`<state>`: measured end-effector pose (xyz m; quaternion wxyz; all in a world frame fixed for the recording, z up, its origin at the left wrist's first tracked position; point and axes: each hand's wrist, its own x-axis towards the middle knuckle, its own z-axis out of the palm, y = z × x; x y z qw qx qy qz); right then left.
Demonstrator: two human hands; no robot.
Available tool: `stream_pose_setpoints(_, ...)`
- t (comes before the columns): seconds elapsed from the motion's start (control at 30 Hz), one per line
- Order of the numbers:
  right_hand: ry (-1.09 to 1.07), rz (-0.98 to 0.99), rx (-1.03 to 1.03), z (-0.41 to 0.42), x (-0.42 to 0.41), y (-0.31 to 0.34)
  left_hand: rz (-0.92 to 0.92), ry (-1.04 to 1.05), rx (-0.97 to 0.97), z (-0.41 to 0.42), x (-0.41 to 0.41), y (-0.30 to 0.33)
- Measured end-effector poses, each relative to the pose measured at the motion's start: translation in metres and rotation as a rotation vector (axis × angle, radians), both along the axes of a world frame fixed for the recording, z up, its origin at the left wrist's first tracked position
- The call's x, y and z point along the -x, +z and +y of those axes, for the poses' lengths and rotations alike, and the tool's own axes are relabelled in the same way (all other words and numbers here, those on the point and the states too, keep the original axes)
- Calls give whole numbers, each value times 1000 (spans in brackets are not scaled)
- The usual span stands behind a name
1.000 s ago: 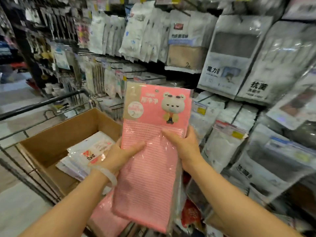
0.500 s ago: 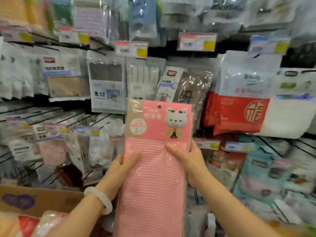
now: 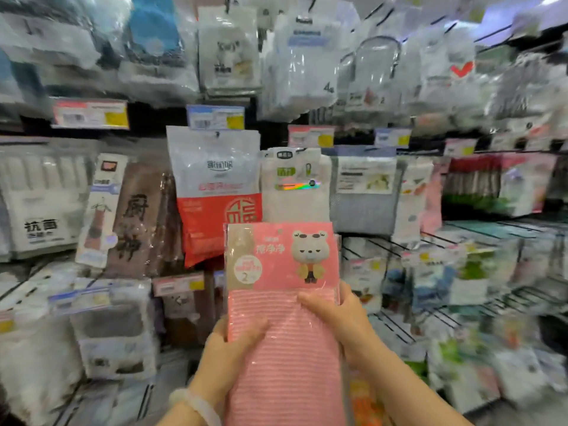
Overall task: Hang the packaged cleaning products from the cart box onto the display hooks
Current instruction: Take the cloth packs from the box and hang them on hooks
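You have 1 head-worn view, facing forward and slightly down, close to the display rack (image 3: 461, 241); your forearms enter from the bottom edge.

We face a crowded display wall. At centre hangs a white and red bag (image 3: 215, 192), with a brown towel pack (image 3: 140, 216) bearing large dark characters to its left and a grey cloth pack (image 3: 365, 192) to its right. Price tags (image 3: 90, 114) with yellow patches sit above them.
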<state>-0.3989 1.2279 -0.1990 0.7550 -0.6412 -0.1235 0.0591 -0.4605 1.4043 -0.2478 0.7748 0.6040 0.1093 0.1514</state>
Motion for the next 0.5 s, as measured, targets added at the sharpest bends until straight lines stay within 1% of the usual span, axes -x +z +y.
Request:
stream_pose_setpoints(0.17,-78,1,2,-77,-17,-3,2,-46,-35,-71,-32,-3)
stream_pose_setpoints(0.37,-197,23,-36,-174,-34,-5,30,-200,-26,-162,-72,-4)
stream_pose_setpoints(0.5,-285,44,-37,-225,-43,-7,51,-305,-23,-213,-97,-2)
